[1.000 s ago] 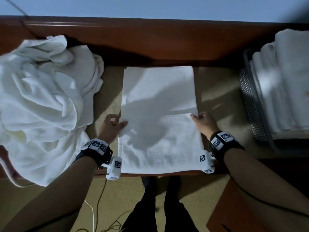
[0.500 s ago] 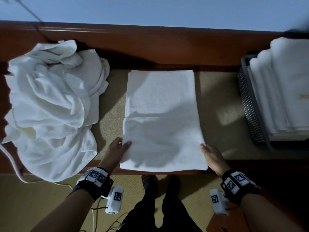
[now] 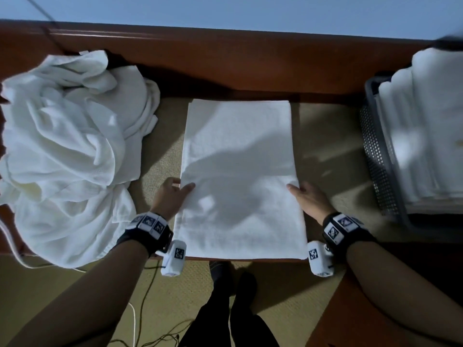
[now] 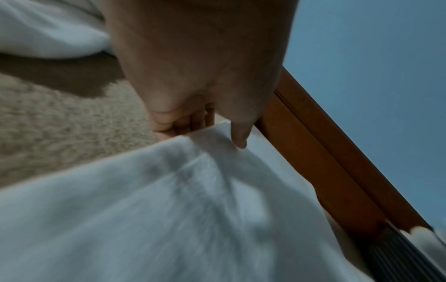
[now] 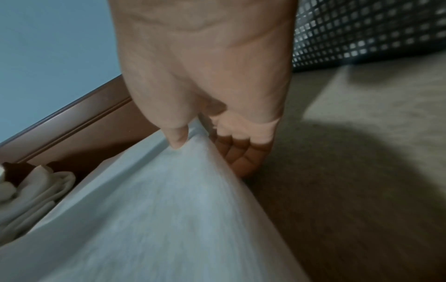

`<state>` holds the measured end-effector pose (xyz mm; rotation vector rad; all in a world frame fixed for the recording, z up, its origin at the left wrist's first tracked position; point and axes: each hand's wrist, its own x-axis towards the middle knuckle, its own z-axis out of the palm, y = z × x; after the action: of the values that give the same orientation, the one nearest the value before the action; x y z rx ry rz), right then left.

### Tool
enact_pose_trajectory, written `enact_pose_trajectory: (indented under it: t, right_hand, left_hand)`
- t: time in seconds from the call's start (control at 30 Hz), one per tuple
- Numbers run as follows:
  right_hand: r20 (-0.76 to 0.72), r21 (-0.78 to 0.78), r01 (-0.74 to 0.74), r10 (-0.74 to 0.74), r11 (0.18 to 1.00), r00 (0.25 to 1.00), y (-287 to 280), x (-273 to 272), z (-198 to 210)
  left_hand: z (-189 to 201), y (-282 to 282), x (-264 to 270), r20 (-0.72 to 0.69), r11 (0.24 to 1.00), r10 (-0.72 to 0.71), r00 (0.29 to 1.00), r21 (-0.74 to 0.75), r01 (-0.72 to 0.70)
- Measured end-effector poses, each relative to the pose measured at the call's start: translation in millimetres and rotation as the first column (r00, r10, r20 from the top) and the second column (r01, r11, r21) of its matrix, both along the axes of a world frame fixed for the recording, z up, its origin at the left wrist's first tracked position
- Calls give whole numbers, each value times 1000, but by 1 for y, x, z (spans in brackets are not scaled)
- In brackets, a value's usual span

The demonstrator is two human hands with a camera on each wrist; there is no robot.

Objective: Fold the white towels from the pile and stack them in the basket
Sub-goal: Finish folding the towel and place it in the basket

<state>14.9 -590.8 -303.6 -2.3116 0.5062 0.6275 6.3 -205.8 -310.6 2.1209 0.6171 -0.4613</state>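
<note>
Left hand [image 3: 172, 196] pinches left edge of folded towel [image 3: 240, 186]: thumb on top, fingers [image 4: 183, 122] curled beneath lifted layer. Right hand [image 3: 309, 199] pinches opposite edge same way, thumb over, fingers [image 5: 241, 150] tucked under. Towel spans between both hands, flat on tan bench surface [image 3: 330, 151], near edge at bench front. Loose towel pile [image 3: 65, 151] just left of left hand. Dark mesh basket [image 3: 375, 156] right of right hand, apart from it, holding folded towel stack [image 3: 431, 126]. Wooden rail [image 3: 225, 61] beyond towel's far edge.
</note>
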Motion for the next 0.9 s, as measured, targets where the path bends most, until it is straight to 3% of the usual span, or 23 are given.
enact_pose_trajectory:
  t: [0.13,0.27,0.33,0.37,0.47,0.53,0.6,0.67,0.73,0.83,0.9]
  right_hand:
    - [60,-61,-62,66,996,996,-4,21,-4]
    - [46,-82,4,0,997,999,1,17,-5]
    - [58,-103,27,-21,994,998,4,5,-1]
    - [104,-153,-20,36,988,994,6,-3,3]
    - [255,-264,-226,294,938,921,19,-44,11]
    - [338,-254,-432,498,865,798,33,-85,8]
    - [313,-293,-623,689,725,654,49,-125,4]
    - [174,-350,-742,818,572,548,65,-151,-8]
    - [110,-427,-756,859,496,501,82,-159,-17]
    - [147,-468,-707,836,529,529,84,-150,-32]
    - [153,-479,-673,808,564,568,70,-146,-37]
  left_hand:
    - [-2,-1,21,68,999,32,997,29,-34]
    - [2,-8,19,66,990,5,998,141,-14]
    - [8,-17,7,106,975,-97,990,210,74]
    - [13,-22,-3,138,956,-186,973,255,146]
    - [19,-40,-48,226,839,-495,839,377,393]
    - [12,-53,-89,191,737,-657,730,368,567]
    - [-1,-61,-129,130,600,-787,603,383,702]
    - [-17,-64,-152,70,444,-878,473,487,752]
    - [-25,-61,-152,49,397,-891,451,568,721]
    - [-29,-48,-134,110,463,-857,503,592,659]
    - [-32,-35,-128,78,437,-868,491,591,678]
